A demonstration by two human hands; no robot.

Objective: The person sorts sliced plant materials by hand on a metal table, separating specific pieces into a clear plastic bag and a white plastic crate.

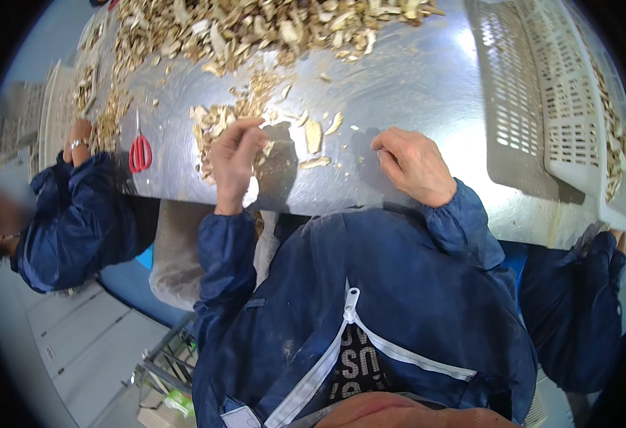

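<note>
My left hand [235,163] is over the near edge of a small heap of dried mushroom pieces [214,120]. Its index finger and thumb point to the right, a little apart, and I see nothing held between them. To the right, my right hand [417,166] hovers over or rests on the steel tabletop [414,80], its fingers loosely curled. The underside of those fingers is hidden, so a small piece there could not be seen. Between my hands lie a broad pale mushroom slice [313,136], a curved slice [334,123] and a thin strip [315,162], with crumbs around them.
A large pile of dried mushroom slices [286,32] covers the far side. Red-handled scissors [141,152] lie at left. White perforated plastic baskets [569,107] stand at right, one containing slices. A co-worker [88,214] sits at left; another person's dark-blue clothing [575,315] shows at right.
</note>
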